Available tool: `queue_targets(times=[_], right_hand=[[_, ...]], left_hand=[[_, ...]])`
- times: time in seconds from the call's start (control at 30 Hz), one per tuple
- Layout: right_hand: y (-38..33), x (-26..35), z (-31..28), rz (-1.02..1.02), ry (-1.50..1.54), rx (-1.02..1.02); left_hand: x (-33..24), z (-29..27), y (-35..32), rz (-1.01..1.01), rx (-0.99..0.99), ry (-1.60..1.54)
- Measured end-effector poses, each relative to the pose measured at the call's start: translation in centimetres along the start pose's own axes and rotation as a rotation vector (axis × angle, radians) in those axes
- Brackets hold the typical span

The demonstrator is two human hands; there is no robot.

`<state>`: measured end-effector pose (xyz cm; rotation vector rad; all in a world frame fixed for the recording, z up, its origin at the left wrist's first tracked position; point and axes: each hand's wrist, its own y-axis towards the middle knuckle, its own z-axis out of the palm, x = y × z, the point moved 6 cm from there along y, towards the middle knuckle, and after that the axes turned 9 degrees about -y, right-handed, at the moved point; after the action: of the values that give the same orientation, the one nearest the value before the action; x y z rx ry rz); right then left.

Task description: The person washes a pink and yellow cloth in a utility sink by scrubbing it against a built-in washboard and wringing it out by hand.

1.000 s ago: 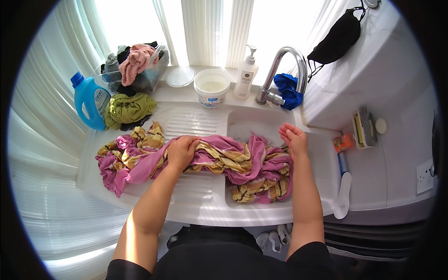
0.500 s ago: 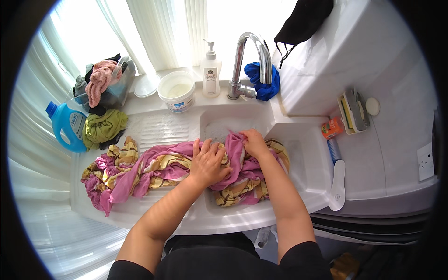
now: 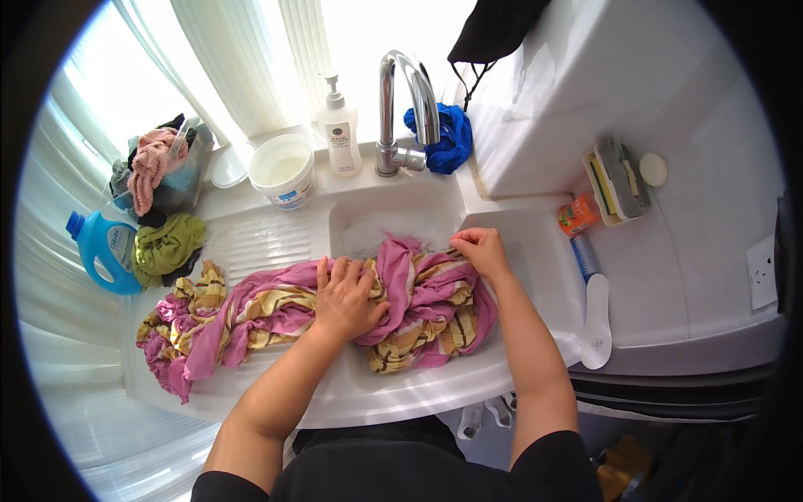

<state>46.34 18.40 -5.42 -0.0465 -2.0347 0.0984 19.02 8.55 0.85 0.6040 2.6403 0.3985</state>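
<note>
A long, twisted pink cloth with yellow-and-brown plaid lies across the white laundry sink. Its left part rests over the ribbed washboard slope, while its right part is bunched in the basin. My left hand lies flat on the middle of the cloth with fingers spread. At the basin's far right side, my right hand pinches the cloth's edge between thumb and fingers. Suds and a little water show behind the cloth.
Along the back stand a white tub, a pump bottle and a chrome faucet beside a blue cloth. Leftward are a blue detergent bottle and green clothing. A white-backed brush lies at right.
My right hand has moved right along the cloth's far edge, and the cloth in the basin has shifted and spread. My left hand stays pressed on the cloth. The view has shifted slightly.
</note>
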Motion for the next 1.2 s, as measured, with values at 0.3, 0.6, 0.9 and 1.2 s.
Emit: queue_targets(times=[0.3, 0.6, 0.9, 1.2], right_hand=[[-3.1, -10.5, -11.5, 0.340, 0.230, -0.304], [-5.2, -11.9, -10.0, 0.317, -1.072, -0.185], [-7.1, -15.1, -9.3, 0.517, -0.895, 0.313], [-5.6, -9.8, -12.5, 0.408, -0.738, 0.076]], left_hand=[[-9.4, 3.2, 1.6, 0.254, 0.174, -0.234], [-12.6, 12.5, 1.3, 0.383, 0.630, -0.058], [-11.7, 13.4, 0.5, 0.382, 0.607, -0.064], [-12.1, 9.7, 0.1, 0.396, 0.610, -0.163]])
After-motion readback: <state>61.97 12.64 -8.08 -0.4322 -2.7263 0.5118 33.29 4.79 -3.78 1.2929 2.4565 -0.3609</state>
